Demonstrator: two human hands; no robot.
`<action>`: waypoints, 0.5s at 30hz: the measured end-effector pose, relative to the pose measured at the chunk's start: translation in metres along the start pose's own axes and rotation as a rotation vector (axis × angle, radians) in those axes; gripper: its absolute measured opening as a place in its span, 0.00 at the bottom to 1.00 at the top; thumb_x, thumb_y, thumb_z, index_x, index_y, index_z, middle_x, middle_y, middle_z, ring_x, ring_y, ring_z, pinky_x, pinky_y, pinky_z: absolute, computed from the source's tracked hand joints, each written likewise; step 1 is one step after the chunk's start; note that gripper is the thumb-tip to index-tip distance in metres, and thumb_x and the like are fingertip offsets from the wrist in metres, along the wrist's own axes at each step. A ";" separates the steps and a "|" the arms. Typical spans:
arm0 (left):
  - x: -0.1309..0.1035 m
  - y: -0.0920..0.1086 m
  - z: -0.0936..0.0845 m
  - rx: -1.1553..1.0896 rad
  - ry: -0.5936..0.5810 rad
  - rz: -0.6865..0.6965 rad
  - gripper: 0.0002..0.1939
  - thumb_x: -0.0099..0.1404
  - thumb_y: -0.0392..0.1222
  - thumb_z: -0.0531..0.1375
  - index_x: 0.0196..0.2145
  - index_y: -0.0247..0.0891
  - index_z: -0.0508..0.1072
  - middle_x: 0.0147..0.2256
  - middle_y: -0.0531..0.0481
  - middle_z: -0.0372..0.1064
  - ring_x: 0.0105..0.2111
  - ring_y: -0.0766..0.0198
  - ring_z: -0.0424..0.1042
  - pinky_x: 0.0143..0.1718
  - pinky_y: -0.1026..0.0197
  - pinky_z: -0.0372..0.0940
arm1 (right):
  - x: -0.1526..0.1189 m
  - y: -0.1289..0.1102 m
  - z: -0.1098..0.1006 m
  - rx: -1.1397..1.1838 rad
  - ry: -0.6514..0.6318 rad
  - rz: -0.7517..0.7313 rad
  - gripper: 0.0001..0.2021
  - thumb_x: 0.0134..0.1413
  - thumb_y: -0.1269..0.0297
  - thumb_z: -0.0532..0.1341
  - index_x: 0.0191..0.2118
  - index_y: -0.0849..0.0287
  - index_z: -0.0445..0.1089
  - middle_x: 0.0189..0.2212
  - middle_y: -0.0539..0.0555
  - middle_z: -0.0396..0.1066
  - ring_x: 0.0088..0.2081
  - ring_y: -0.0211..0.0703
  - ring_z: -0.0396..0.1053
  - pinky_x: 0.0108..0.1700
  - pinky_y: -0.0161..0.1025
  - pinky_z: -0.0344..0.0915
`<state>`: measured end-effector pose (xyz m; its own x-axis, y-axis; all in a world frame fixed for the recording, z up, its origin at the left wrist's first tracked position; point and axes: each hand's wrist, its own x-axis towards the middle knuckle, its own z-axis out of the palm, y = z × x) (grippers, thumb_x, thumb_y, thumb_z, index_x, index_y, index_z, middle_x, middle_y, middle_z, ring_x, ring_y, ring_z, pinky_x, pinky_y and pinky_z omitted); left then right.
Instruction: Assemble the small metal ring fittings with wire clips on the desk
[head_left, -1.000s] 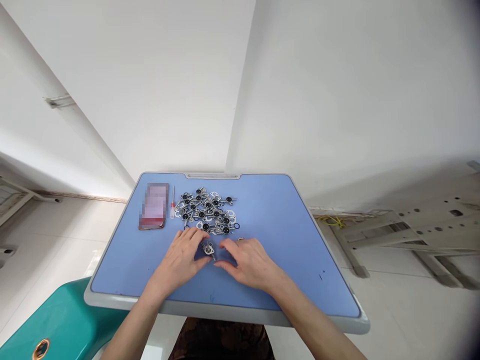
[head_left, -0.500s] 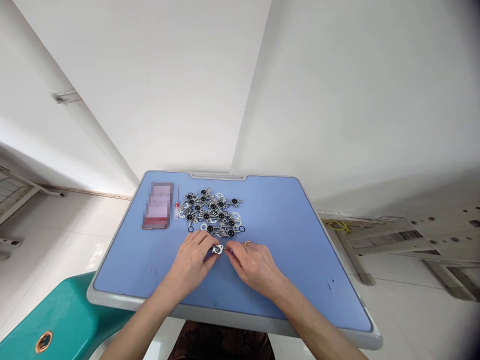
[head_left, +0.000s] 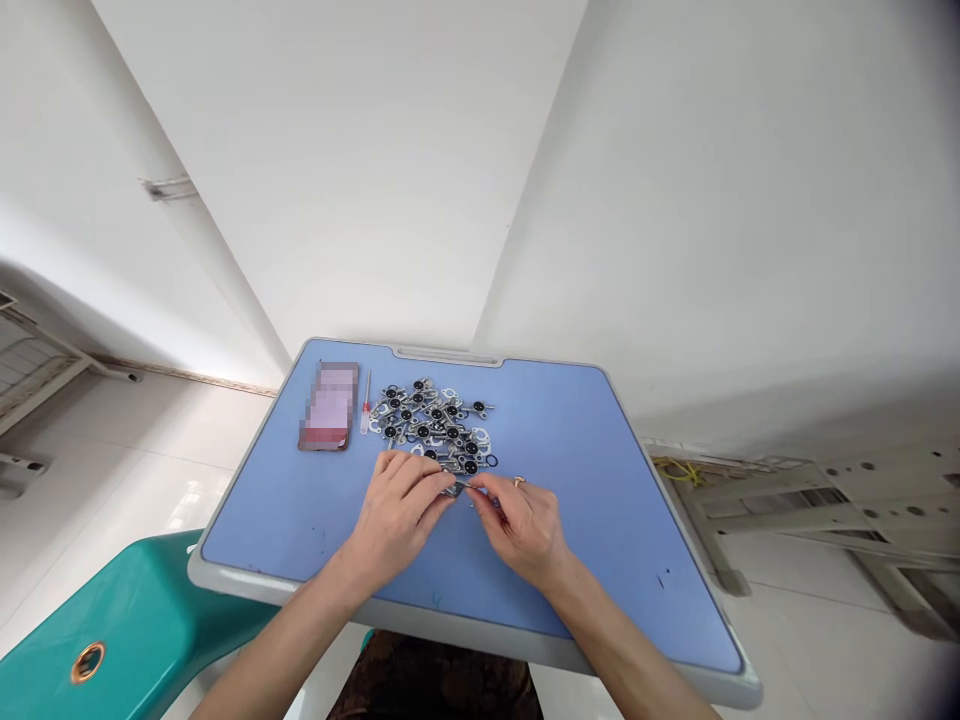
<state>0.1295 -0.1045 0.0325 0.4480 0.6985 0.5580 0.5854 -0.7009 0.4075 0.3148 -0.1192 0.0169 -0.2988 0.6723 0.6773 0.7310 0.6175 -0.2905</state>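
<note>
Between my hands is a small metal part (head_left: 454, 489), mostly covered by fingers. My left hand (head_left: 401, 512) pinches it from the left. From the right, the thumb and forefinger of my right hand (head_left: 523, 525) close on the thin end of the same part; a ring is on one finger. Just beyond my fingertips lies a pile of metal parts with round black discs (head_left: 453, 433), mixed with flat pale gaskets (head_left: 481, 437) and black rubber rings (head_left: 492, 461).
On the blue table (head_left: 600, 500), a phone (head_left: 328, 408) and a red-and-clear slim tool (head_left: 366, 408) lie left of the pile. A green stool (head_left: 142, 610) stands at the lower left. Metal frames (head_left: 840, 500) stand at the right.
The view has shifted slightly. The small part has turned between my fingers, so its pale flat face no longer shows. Both hands still grip it.
</note>
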 end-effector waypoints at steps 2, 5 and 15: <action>0.000 0.000 0.000 0.008 0.004 0.003 0.06 0.67 0.38 0.54 0.40 0.40 0.69 0.37 0.49 0.70 0.36 0.63 0.67 0.39 0.57 0.57 | 0.001 0.000 0.001 0.006 -0.004 0.005 0.04 0.58 0.72 0.56 0.38 0.59 0.65 0.21 0.49 0.71 0.19 0.36 0.64 0.26 0.35 0.59; 0.001 -0.002 0.000 0.006 -0.011 0.007 0.06 0.67 0.38 0.54 0.41 0.40 0.69 0.37 0.48 0.70 0.38 0.62 0.67 0.40 0.57 0.59 | 0.001 0.000 0.003 0.000 -0.012 0.009 0.03 0.58 0.72 0.56 0.37 0.60 0.65 0.22 0.50 0.71 0.20 0.36 0.64 0.26 0.36 0.59; 0.000 -0.006 0.003 -0.025 0.003 0.038 0.08 0.67 0.38 0.53 0.43 0.38 0.69 0.37 0.46 0.68 0.37 0.62 0.66 0.38 0.59 0.65 | 0.001 0.003 0.007 -0.004 -0.020 0.006 0.04 0.60 0.71 0.54 0.36 0.60 0.66 0.20 0.49 0.70 0.20 0.36 0.65 0.26 0.35 0.57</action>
<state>0.1282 -0.0998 0.0276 0.4672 0.6711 0.5756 0.5510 -0.7302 0.4041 0.3129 -0.1140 0.0118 -0.3061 0.6842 0.6619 0.7356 0.6114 -0.2919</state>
